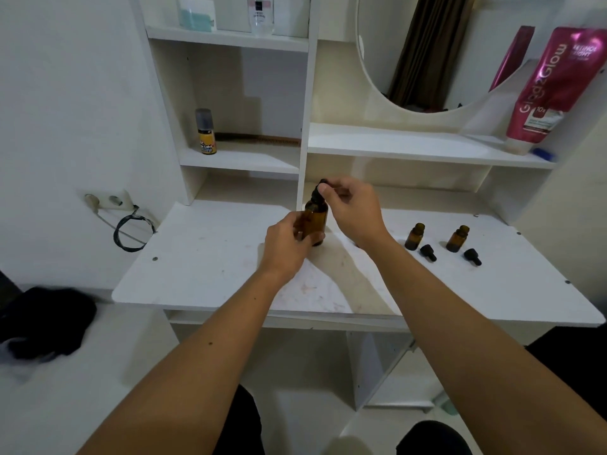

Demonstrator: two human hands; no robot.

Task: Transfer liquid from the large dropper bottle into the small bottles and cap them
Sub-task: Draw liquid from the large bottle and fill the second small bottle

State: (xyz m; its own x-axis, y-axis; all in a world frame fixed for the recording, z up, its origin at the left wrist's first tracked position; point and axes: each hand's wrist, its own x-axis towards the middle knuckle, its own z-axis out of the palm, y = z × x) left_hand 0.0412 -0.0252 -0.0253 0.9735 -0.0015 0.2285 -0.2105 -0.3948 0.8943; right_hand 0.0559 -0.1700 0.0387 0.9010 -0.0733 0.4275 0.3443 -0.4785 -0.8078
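Note:
The large amber dropper bottle (316, 219) stands upright near the middle of the white desk (210, 257). My left hand (286, 247) grips its body from the left. My right hand (351, 210) pinches its black dropper cap (320, 188) at the top. To the right stand two small amber bottles, one (415, 237) nearer the middle and one (457, 238) further right, both uncapped. A black cap lies in front of each, the first (428, 252) and the second (472, 256), on their sides.
A yellow bottle with a grey cap (205, 132) stands on the left shelf. A pink tube (551, 87) leans on the right shelf beside a round mirror (427, 50). A wall socket with a coiled black cable (133, 231) is at the left. Dark cloth (46, 323) lies low left.

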